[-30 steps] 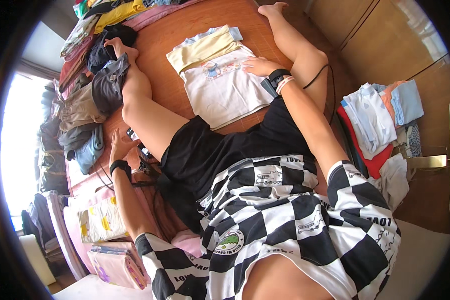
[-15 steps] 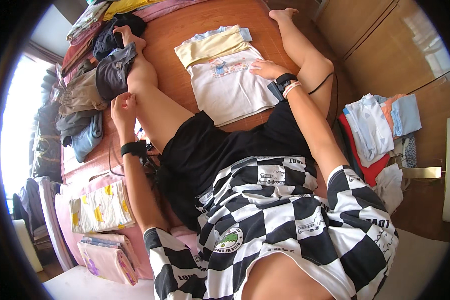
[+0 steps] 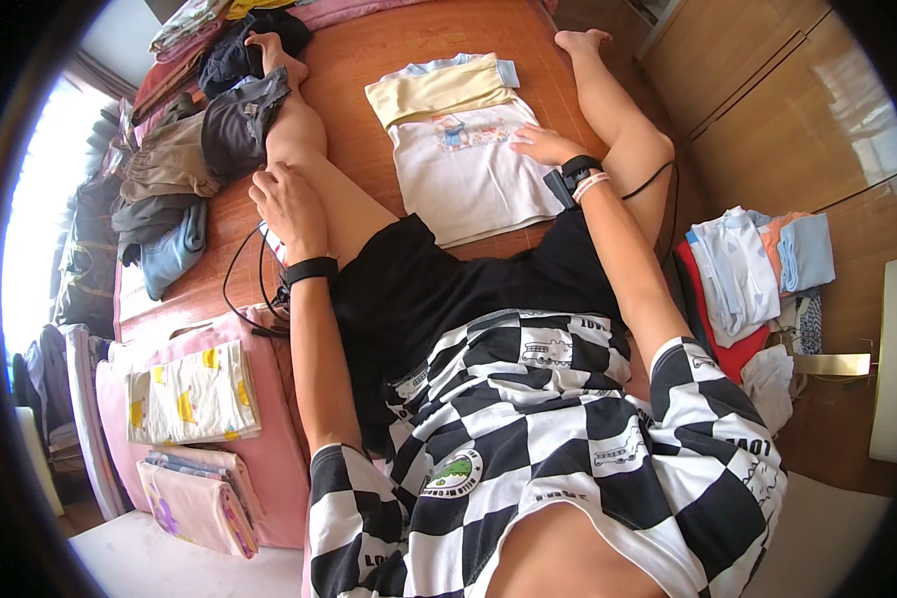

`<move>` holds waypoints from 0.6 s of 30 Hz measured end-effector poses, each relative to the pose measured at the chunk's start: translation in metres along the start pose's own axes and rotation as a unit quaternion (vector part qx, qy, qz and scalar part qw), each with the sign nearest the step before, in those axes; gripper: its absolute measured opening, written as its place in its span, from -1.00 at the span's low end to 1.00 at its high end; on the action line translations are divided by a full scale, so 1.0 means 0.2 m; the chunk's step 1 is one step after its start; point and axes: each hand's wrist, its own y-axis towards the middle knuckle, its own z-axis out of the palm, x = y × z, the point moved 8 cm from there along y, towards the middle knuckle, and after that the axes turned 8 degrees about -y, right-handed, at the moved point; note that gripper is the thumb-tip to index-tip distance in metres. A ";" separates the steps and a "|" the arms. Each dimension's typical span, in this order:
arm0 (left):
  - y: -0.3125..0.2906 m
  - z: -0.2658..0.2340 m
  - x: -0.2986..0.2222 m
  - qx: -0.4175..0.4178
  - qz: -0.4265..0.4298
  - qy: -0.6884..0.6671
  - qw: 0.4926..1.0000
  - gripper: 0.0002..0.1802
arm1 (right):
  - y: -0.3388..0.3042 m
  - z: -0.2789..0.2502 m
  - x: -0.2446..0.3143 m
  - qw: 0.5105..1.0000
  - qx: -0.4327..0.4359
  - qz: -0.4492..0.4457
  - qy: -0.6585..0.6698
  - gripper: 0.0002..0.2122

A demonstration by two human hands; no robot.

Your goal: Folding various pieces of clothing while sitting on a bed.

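A small white shirt with a printed picture on its chest lies flat between my legs. Its pale yellow upper part is folded down across it, and a light blue collar shows at the far end. My right hand rests on the shirt's right edge, fingers stretched out and holding nothing. On my left thigh, near the knee, lies my left hand with its fingers loosely bent and no cloth in them. Beside that wrist a white item with black cables is partly hidden.
Grey and brown clothes are heaped left of my left leg. Folded cloths with yellow prints and a pink folded stack lie at lower left. More folded clothes are piled at right, by a wooden cabinet.
My left hand has moved right and nearer to me along my thigh. The view has shifted slightly; my right hand stays on the shirt's edge.
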 end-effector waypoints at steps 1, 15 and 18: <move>-0.01 -0.01 -0.01 -0.020 -0.010 -0.002 1.000 -0.80 | 0.00 0.00 -0.01 1.000 0.005 0.012 -0.001 -0.33; 0.01 0.04 -0.12 0.021 0.029 0.132 0.991 -0.79 | -0.02 -0.01 0.02 1.000 0.012 0.013 0.002 -0.30; 0.00 0.03 -0.12 0.008 0.023 0.104 0.994 -0.79 | -0.02 -0.02 0.03 1.000 0.011 0.011 -0.001 -0.29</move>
